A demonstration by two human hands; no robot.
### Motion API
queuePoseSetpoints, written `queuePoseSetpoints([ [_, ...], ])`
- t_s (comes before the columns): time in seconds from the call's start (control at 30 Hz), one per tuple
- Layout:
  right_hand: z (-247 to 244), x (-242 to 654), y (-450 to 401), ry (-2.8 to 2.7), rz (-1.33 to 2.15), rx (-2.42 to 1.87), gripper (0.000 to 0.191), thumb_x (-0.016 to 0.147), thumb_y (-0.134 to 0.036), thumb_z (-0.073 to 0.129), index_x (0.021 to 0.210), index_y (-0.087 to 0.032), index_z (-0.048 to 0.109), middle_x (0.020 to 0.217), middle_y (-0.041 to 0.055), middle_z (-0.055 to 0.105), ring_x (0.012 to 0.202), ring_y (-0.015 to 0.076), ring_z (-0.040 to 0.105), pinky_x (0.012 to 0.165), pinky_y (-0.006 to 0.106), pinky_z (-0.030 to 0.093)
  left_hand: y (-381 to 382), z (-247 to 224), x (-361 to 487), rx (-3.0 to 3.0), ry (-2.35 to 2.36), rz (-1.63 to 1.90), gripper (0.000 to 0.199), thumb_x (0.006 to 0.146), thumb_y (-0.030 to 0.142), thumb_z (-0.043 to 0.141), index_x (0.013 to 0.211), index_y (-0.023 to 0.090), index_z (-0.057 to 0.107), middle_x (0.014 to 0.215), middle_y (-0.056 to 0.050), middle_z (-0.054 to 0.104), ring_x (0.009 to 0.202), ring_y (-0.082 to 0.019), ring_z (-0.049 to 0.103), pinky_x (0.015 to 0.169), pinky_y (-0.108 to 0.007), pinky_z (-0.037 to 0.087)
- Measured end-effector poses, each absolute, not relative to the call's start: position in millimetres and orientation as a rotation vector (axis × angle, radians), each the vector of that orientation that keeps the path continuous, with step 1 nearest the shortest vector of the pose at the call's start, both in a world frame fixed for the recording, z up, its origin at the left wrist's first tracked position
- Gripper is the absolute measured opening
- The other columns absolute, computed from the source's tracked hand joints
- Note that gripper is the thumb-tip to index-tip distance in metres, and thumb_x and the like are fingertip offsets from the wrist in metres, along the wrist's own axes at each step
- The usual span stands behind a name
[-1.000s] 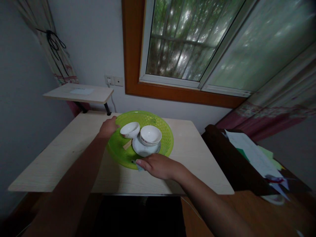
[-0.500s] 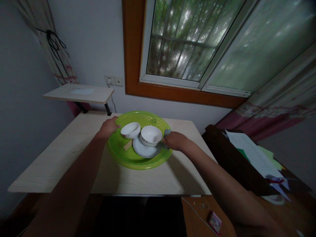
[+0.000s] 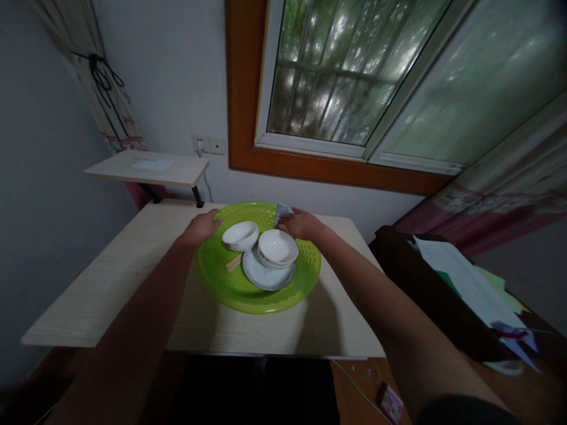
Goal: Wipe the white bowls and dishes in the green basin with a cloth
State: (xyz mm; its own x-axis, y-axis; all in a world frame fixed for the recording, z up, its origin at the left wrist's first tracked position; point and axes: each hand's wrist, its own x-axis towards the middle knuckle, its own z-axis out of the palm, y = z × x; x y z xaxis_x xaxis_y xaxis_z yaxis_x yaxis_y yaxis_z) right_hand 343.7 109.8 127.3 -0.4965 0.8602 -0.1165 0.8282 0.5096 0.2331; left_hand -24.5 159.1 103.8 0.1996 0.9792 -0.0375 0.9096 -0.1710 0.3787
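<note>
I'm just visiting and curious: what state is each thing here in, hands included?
Green tray: face up, carrying dishes.
Cloth: bunched, at the tray's far side.
Left hand: closed on the tray's rim.
Right hand: closed on the cloth.
Plate: partly covered.
Right bowl: open side up, looks empty.
Left bowl: likewise.
Wooden sticks: lying by the plate.
Left curtain: tied back.
Left socket: plug in.

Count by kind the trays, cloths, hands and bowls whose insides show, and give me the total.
Tray: 1
Cloth: 1
Left hand and right hand: 2
Bowls with insides showing: 2
Total: 6
</note>
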Motion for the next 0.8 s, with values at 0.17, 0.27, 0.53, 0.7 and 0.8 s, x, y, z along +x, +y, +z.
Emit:
queuePoseSetpoints([
  [0.17,131,318,130,2.603,0.204,1.35,0.047,0.119,-0.03,0.041,0.151,-0.02,0.074,0.171,0.0123,0.062,0.168,0.0253,0.049,0.14,0.05,0.032,157,107,-21,2.194,1.763,0.26,0.057,0.116,0.047,0.048,0.165,0.022,0.063,0.151,-0.018,0.077,0.135,-0.032,0.075,0.109,-0.037,0.055],
  [0.27,132,301,137,2.645,0.228,1.321,0.053,0.119,-0.031,0.041,0.167,-0.019,0.061,0.183,0.0139,0.045,0.17,0.0281,0.045,0.14,0.052,0.034,156,107,-19,2.201,1.792,0.225,0.06,0.116,0.05,0.048,0.167,0.022,0.06,0.15,-0.019,0.077,0.134,-0.033,0.075,0.108,-0.037,0.055],
  [0.53,122,261,148,2.691,0.275,1.453,0.064,0.121,-0.035,0.031,0.178,-0.009,0.041,0.188,0.019,0.032,0.173,0.0313,0.041,0.141,0.053,0.032,155,107,-17,2.212,1.833,0.204,0.061,0.115,0.046,0.05,0.171,0.022,0.056,0.151,-0.019,0.076,0.137,-0.032,0.074,0.109,-0.035,0.055],
  [0.7,117,267,144,2.654,0.309,1.592,0.06,0.12,-0.03,0.035,0.172,-0.006,0.05,0.184,0.0208,0.041,0.17,0.031,0.045,0.141,0.054,0.033,153,108,-17,2.215,1.838,0.21,0.059,0.118,0.046,0.042,0.168,0.021,0.059,0.15,-0.019,0.077,0.135,-0.032,0.075,0.11,-0.036,0.055],
  [0.8,116,280,140,2.611,0.316,1.675,0.057,0.119,-0.026,0.038,0.17,-0.005,0.053,0.182,0.0205,0.044,0.168,0.0321,0.048,0.14,0.055,0.035,151,109,-16,2.199,1.852,0.265,0.056,0.118,0.046,0.042,0.164,0.022,0.064,0.146,-0.018,0.079,0.132,-0.031,0.076,0.109,-0.037,0.056],
])
